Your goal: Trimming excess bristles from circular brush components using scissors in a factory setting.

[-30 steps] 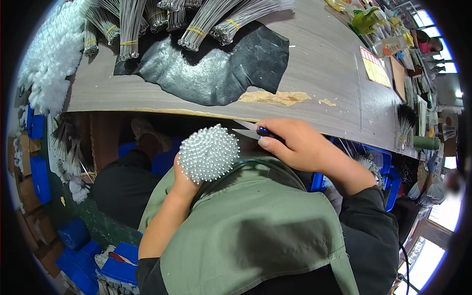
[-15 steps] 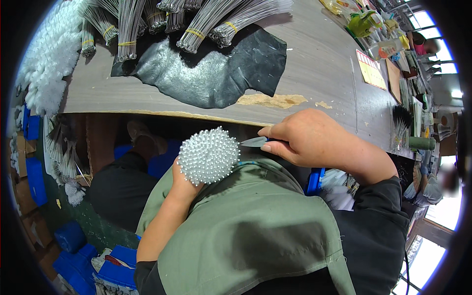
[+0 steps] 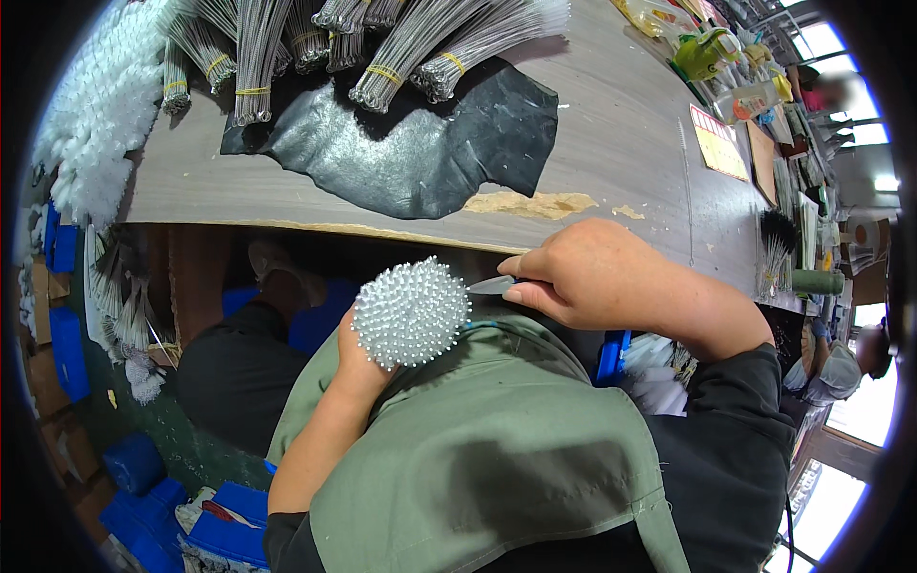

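**Inspector:** Your left hand (image 3: pixel 358 349) sits under a round cluster of white-tipped bristles (image 3: pixel 412 312). Its fingers are closed around the base of that cluster, mostly hidden behind it.

**Operator:** And my right?

**Inspector:** Your right hand (image 3: pixel 592 277) is just to the right of the cluster, fingers curled tight on a small metal tool (image 3: pixel 492 285). Only the grey tip of the tool shows, pointing left from your thumb and forefinger and reaching the edge of the bristles. I cannot tell whether it is a blade or pliers.

**Operator:** Where is the cluster against the bench?

**Inspector:** You hold it below the near edge of the wooden table (image 3: pixel 621 143), over your green apron (image 3: pixel 478 458), between your two hands.

**Operator:** What lies beyond my hands?

**Inspector:** Above your right hand, on the table, a black sheet (image 3: pixel 430 153) lies flat. Bundles of grey wire stems (image 3: pixel 401 48), banded in yellow, rest on its far side. A chipped patch in the table surface shows just above your right knuckles. Far left of your left hand, white fluffy brushes (image 3: pixel 95 115) are heaped.
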{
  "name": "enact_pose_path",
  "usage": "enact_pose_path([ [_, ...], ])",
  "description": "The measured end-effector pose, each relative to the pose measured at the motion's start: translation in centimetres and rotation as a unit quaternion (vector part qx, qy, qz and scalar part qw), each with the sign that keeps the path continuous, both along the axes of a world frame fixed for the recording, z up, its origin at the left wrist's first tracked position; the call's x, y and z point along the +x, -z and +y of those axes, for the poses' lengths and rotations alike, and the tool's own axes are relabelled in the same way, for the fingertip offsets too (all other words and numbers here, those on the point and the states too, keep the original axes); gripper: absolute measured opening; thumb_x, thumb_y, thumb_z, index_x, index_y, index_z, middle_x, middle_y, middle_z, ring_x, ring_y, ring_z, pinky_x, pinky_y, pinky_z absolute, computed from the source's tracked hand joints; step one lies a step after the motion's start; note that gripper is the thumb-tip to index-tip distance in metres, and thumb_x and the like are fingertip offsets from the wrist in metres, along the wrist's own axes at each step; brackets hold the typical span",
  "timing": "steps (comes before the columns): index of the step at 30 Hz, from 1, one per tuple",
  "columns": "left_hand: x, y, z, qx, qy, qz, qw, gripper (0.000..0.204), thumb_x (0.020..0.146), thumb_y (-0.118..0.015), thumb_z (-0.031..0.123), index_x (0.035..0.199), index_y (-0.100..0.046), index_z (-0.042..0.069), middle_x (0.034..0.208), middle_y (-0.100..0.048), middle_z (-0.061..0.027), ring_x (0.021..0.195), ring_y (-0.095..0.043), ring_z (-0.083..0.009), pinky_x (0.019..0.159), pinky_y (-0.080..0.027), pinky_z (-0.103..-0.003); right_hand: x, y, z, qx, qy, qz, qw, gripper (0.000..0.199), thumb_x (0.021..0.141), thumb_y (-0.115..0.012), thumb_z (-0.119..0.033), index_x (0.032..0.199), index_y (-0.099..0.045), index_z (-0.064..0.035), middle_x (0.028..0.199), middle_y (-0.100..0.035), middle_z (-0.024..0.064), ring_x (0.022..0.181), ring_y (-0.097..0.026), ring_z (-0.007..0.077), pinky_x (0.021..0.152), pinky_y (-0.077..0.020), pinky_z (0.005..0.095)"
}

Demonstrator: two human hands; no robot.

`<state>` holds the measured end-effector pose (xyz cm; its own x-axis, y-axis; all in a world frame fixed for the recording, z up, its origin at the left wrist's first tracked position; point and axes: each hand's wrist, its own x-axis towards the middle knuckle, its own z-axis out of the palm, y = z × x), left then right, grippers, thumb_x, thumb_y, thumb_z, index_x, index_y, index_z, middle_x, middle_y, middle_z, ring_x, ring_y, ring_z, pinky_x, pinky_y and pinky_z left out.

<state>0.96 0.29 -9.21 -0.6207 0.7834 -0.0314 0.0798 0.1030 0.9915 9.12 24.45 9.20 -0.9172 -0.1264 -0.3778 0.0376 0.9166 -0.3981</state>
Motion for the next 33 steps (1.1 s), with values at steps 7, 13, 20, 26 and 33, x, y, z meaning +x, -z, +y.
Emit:
enact_pose_path([
  [7, 0.3, -0.5, 0.3, 0.091, -0.097, -0.245, 0.960, 0.026, 0.091, -0.050, 0.005, 0.115, -0.055, -0.005, 0.111, -0.065, -0.0155, 0.098, -0.064, -0.0229, 0.089, -0.052, -0.036, -0.5, -0.8, -0.3, 0.046, -0.005, -0.062, 0.997, 0.032, 0.090, -0.055, -0.033, 0.089, -0.069, -0.0050, 0.072, -0.065, 0.0177, 0.075, -0.064, 0.0371, 0.070, -0.0501, 0.0471],
  [13, 0.1, -1.5, 0.3, 0.087, -0.137, -0.310, 0.937, 0.024, 0.086, -0.058, -0.001, 0.110, -0.058, -0.003, 0.104, -0.067, -0.0111, 0.093, -0.065, -0.0160, 0.084, -0.053, -0.030, -0.7, -0.6, -0.4, 0.065, -0.037, -0.059, 0.995, 0.030, 0.089, -0.057, -0.033, 0.087, -0.069, -0.0050, 0.067, -0.063, 0.0172, 0.068, -0.063, 0.0370, 0.064, -0.0491, 0.0466],
  [20, 0.2, -2.2, 0.5, 0.082, -0.137, -0.288, 0.944, 0.025, 0.086, -0.058, 0.000, 0.111, -0.058, -0.002, 0.105, -0.067, -0.0103, 0.094, -0.065, -0.0161, 0.085, -0.053, -0.030, -0.5, -1.0, -0.1, 0.076, -0.041, -0.040, 0.995, 0.028, 0.088, -0.059, -0.032, 0.090, -0.070, -0.0058, 0.063, -0.061, 0.0182, 0.063, -0.062, 0.0374, 0.060, -0.0482, 0.0469],
  [26, 0.2, -2.1, 0.5, 0.078, -0.138, -0.283, 0.946, 0.025, 0.086, -0.058, 0.000, 0.112, -0.058, -0.002, 0.105, -0.067, -0.0102, 0.094, -0.064, -0.0162, 0.085, -0.053, -0.030, -0.6, -0.8, 0.0, 0.058, -0.033, -0.034, 0.997, 0.029, 0.088, -0.059, -0.033, 0.090, -0.069, -0.0052, 0.063, -0.060, 0.0188, 0.063, -0.061, 0.0378, 0.060, -0.0480, 0.0471],
  [33, 0.1, -1.3, 0.5, 0.109, -0.149, -0.350, 0.918, 0.022, 0.088, -0.055, 0.000, 0.110, -0.058, -0.003, 0.104, -0.066, -0.0107, 0.092, -0.064, -0.0166, 0.084, -0.052, -0.030, -0.7, -0.7, -0.1, 0.063, -0.042, -0.035, 0.997, 0.029, 0.088, -0.060, -0.032, 0.090, -0.070, -0.0055, 0.062, -0.060, 0.0180, 0.064, -0.062, 0.0374, 0.060, -0.0481, 0.0465],
])
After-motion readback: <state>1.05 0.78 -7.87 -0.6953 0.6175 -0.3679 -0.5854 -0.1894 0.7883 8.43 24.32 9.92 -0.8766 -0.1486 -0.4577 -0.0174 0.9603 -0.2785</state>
